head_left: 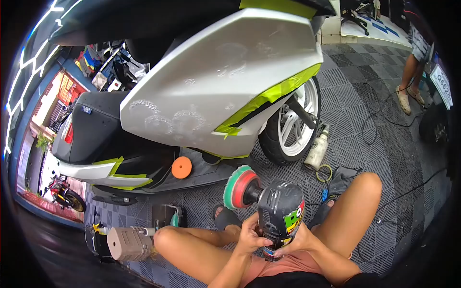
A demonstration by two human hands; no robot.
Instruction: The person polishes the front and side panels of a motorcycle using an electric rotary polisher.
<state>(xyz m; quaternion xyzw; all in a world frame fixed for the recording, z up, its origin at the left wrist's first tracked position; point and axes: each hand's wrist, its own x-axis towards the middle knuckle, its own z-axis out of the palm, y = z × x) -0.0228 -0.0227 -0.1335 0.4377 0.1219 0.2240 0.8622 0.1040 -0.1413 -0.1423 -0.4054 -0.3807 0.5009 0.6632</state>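
Polisher [281, 211] held upright-ish in both hands, above person's lap, btwn the knees; its foam pad [241, 187], green face w/ red backing, points L toward the scooter, apart from the panel [206, 91]. Sticker [293, 219] on polisher body: green/yellow/red w/ big black letters, one looks like "O"; full word can't be read.

L hand [251, 236]: fingers wrapped on L side of polisher's lower body, thumb across front. R hand [297, 241]: round R side, thumb low near base; rest of its fingers hidden, can't tell if spread or together.

Scooter panel: silver-white, patchy whitish smears in arcs + spots, edged w/ lime tape [269, 100]. Small badge [87, 110] on seat, lettering too small. Plate [441, 86] at far R, approx "Q6628", 1st char unclear, last part cut off.

Containers: whitish bottle [317, 150] on floor mat [345, 115] nr front wheel [294, 126], contents can't tell, no readable label. Dark container [162, 214] by L knee, w/ teal-green item [174, 220] in it, ID unclear. Orange pad [181, 167] w/ center hole on footboard [211, 176]. Yellowish ring [324, 173] just beside bottle. Other person's legs [412, 72] upper R.
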